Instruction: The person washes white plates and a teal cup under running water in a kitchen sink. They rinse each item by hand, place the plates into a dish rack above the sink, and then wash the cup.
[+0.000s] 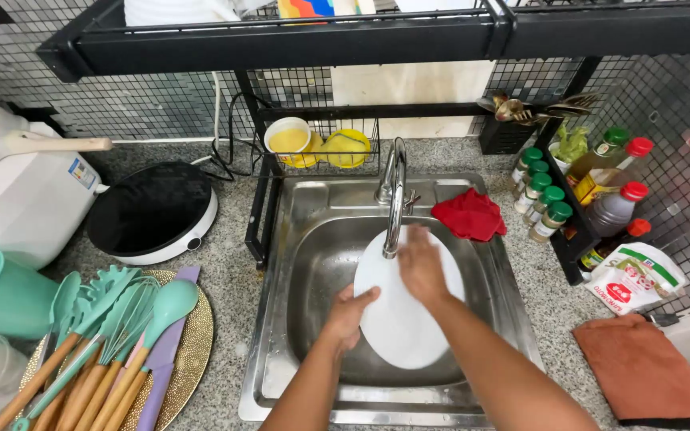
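2 bare hands hold a white plate (405, 319) tilted over a steel sink (313, 263), under the tap (394, 199). The left hand (349, 315) curls its fingers around the plate's left rim. The right hand (421, 267) lies flat, fingers extended, on the plate's face. A red cloth (469, 215) sits on the sink's back edge.

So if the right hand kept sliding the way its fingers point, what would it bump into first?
Probably the tap. The right hand lies flat on the white plate, fingers pointing up toward the spout just ahead, though depth is hard to judge.
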